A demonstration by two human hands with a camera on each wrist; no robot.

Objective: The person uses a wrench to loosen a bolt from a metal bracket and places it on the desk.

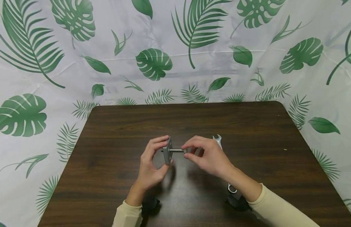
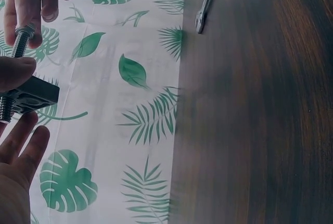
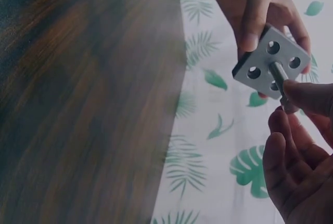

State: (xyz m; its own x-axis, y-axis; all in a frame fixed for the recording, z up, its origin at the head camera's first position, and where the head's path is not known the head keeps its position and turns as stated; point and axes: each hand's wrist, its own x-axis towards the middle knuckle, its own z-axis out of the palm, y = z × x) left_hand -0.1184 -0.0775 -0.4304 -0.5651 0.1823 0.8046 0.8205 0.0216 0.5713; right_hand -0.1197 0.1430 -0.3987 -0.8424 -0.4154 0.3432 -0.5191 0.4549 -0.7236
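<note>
bolt (image 1: pixel 176 150) through plate (image 3: pixel 264 62), above table (image 1: pixel 189 124)

White sheeting (image 1: pixel 113 19), printed with green leaves (image 1: pixel 154 64) and palm fronds (image 1: pixel 203 33), hangs behind and to both sides of a dark brown, wood-grained worktop (image 1: pixel 121 123) with rounded far corners. Faint creases (image 1: pixel 178 55) run across the sheeting, and a pale sheen (image 1: pixel 189 205) of light lies on the worktop's near middle.

Room spreads across the bench (image 1: pixel 107 164) left of the left hand (image 1: pixel 149 170), while a bolt (image 1: pixel 176 150) bars the gap to the right hand (image 1: pixel 210 157) and a wrench (image 1: pixel 219 141) lies below that hand.
</note>
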